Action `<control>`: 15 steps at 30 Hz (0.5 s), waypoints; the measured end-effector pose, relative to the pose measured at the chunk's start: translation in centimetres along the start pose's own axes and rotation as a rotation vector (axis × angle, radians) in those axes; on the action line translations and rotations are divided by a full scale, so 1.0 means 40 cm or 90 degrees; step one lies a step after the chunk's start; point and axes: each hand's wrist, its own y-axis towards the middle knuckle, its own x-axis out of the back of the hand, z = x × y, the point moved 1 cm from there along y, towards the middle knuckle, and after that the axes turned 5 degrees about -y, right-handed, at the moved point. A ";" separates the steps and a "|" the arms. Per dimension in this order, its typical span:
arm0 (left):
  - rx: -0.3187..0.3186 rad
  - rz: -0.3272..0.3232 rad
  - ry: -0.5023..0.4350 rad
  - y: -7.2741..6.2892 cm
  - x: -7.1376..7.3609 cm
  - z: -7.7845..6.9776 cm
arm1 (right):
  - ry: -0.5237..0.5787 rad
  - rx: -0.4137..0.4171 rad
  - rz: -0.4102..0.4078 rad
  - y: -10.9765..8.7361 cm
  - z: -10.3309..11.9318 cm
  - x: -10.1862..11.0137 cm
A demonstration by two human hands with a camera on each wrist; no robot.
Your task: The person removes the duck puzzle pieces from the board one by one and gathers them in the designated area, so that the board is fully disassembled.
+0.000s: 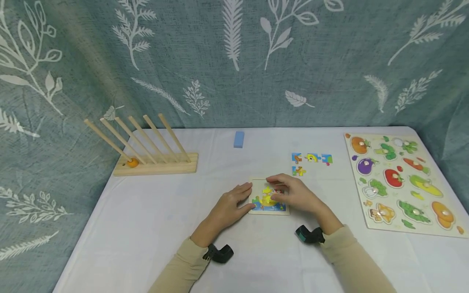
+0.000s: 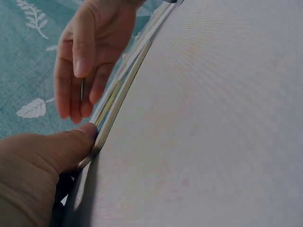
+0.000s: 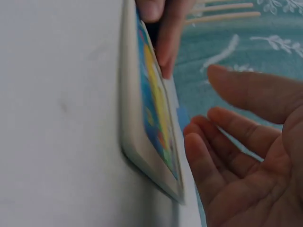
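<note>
A small wooden jigsaw puzzle board [image 1: 269, 212] lies in front of me, partly filled with yellow and blue pieces. Along its left edge rests my left hand [image 1: 231, 203], the thumb touching the rim near the front corner and the fingers lying farther back. In the left wrist view the thumb [image 2: 71, 144] presses on the board's edge. My right hand [image 1: 298, 194] hovers over the right part of the board, covering some pieces. Seen from the right wrist, its fingers [image 3: 203, 161] are loosely bent, thumb apart, with nothing between them.
Several loose puzzle pieces [image 1: 313, 158] lie behind my right hand. A vegetable peg board [image 1: 393, 201] covers the table's right side. At the back left stands a wooden rack [image 1: 172, 167] with upright pegs and an orange bead [image 1: 132, 162]. A blue block [image 1: 239, 139] sits near the back edge.
</note>
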 end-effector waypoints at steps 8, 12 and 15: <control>-0.013 -0.006 -0.001 -0.002 -0.001 0.002 | -0.127 -0.023 -0.014 -0.004 0.004 -0.032; -0.018 -0.012 0.002 -0.002 0.000 0.002 | -0.192 -0.026 -0.021 -0.001 0.008 -0.040; -0.018 -0.013 0.005 -0.001 -0.001 0.001 | -0.218 -0.030 -0.021 0.001 0.010 -0.043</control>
